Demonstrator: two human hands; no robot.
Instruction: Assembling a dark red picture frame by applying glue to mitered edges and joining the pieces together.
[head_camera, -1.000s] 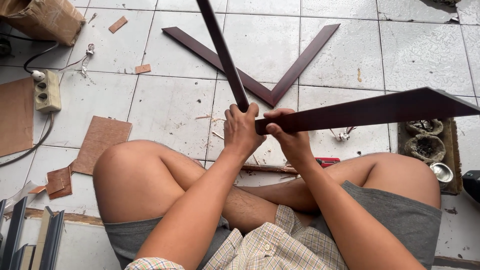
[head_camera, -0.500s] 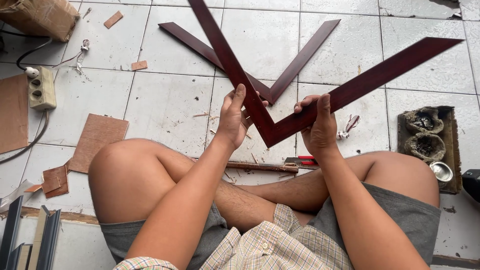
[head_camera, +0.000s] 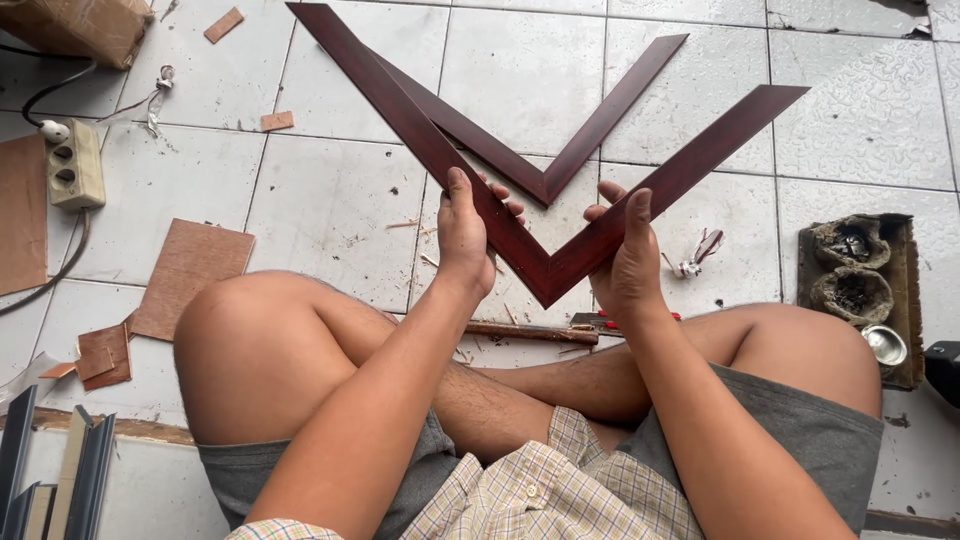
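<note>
I sit cross-legged on a tiled floor and hold a dark red V-shaped frame corner (head_camera: 545, 270) flat in front of me. My left hand (head_camera: 465, 232) grips its left arm near the joint, thumb on top. On the right arm near the joint sits my right hand (head_camera: 628, 262), also thumb on top. A second dark red V-shaped frame corner (head_camera: 545, 178) lies on the tiles just beyond the held one.
A power strip (head_camera: 72, 176) with a cable lies at left, near brown board scraps (head_camera: 190, 275). Frame moulding offcuts (head_camera: 60, 480) stand at the lower left. A wooden block with round cups (head_camera: 858, 285) sits at right. A wooden-handled tool (head_camera: 530, 333) and red-handled pliers (head_camera: 600, 322) lie by my legs.
The held frame corner has swung from edge-on to flat, face up, and lowered slightly. Both hands shifted their grip to either side of the joint.
</note>
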